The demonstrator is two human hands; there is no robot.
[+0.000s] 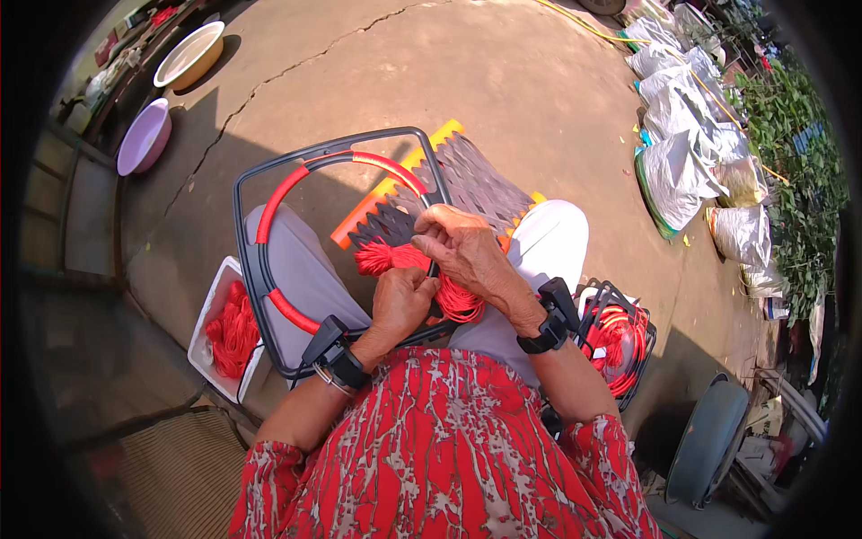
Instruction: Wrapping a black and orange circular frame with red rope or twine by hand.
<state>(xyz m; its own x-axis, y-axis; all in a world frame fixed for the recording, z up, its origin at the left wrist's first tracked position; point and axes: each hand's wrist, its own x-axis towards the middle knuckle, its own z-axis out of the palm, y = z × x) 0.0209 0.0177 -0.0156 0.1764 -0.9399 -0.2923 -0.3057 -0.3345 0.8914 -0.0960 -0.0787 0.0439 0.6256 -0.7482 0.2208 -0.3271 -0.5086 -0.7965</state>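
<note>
"Looking at the grip, what do you make out?"

"Two bare hands meet at the right side of a large, round-cornered black plastic frame [256,269]. The right hand [464,258], the upper one, has its fingers bent at the edge there; I cannot tell whether they close on anything. The left hand [401,305] is clenched just below, thumb against forefinger, and whatever it may pinch is hidden."

"And the frame itself?"

"It rests across the lap, partly over pale fabric trousers [305,269], with a circular black ring [329,159] inside its outline. Smooth red wrappings [285,199] cover several stretches of that ring, with bare black between them. A loose bundle of thin red cord [386,259] sits by the hands."

"What about containers?"

"Biggest first: bulging white woven sacks [678,171] line the far right, contents hidden. A white rectangular box [199,346], just left of the frame, holds a tangled heap of red cord [232,334]. Toward the upper left stand a round cream basin [190,56] and a smaller round lilac basin [144,139]."
</note>
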